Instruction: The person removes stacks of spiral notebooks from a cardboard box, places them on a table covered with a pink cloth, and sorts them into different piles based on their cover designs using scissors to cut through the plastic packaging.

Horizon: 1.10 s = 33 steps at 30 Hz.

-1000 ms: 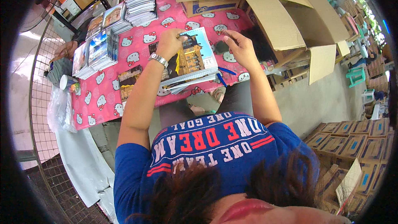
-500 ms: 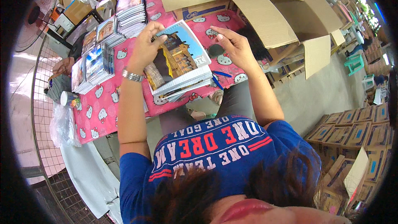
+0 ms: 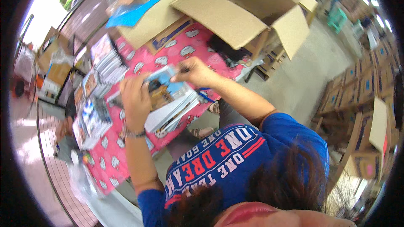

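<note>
Both hands grip one thick stack of glossy picture booklets above the pink patterned tablecloth: the left hand clasps its near-left edge, the right hand pinches the far corner. Motion blur hides the cover details and fingertips.

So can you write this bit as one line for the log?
left hand: holds booklet stack | right hand: on stack's top edge | under: pink cloth | behind: open cardboard box
</note>
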Each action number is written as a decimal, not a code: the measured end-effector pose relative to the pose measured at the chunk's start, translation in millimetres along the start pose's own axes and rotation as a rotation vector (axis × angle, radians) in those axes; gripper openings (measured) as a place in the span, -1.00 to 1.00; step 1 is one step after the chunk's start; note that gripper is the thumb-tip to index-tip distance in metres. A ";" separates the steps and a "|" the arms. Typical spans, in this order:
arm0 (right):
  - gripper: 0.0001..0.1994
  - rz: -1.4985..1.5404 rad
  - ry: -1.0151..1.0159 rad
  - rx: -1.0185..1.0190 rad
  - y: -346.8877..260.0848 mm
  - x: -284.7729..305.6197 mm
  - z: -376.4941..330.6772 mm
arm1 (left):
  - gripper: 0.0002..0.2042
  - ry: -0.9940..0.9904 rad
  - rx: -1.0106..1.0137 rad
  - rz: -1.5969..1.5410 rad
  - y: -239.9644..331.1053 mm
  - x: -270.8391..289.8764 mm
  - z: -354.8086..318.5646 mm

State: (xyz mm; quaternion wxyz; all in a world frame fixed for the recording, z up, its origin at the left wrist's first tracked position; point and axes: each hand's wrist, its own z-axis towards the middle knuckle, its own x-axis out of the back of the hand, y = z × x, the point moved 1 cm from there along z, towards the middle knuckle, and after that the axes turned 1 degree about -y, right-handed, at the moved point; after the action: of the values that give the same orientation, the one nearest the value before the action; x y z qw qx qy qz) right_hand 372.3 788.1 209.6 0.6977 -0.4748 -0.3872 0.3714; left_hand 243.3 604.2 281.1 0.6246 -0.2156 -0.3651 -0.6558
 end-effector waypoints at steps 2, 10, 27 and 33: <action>-0.78 -0.101 -0.014 -0.005 -3.3 1.2 -2.2 | -0.77 0.039 -0.024 0.040 14.8 6.7 -10.8; -0.81 0.358 -0.297 -0.127 0.9 12.5 -0.8 | -0.75 0.133 -0.208 0.209 30.9 -0.5 -33.1; -0.33 -0.461 0.337 0.027 1.9 -2.9 -15.6 | -0.64 -0.015 -0.026 0.204 21.0 -2.8 -11.6; -0.11 -0.266 0.004 0.140 -51.2 -49.6 -53.1 | -0.67 0.005 -0.061 0.217 21.6 -21.6 -2.1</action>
State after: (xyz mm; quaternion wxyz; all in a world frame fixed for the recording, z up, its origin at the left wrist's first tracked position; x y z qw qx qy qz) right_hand 406.4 710.3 235.7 0.7730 -0.3701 -0.4183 0.3008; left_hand 267.5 617.9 268.4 0.6858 -0.2710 -0.3179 -0.5959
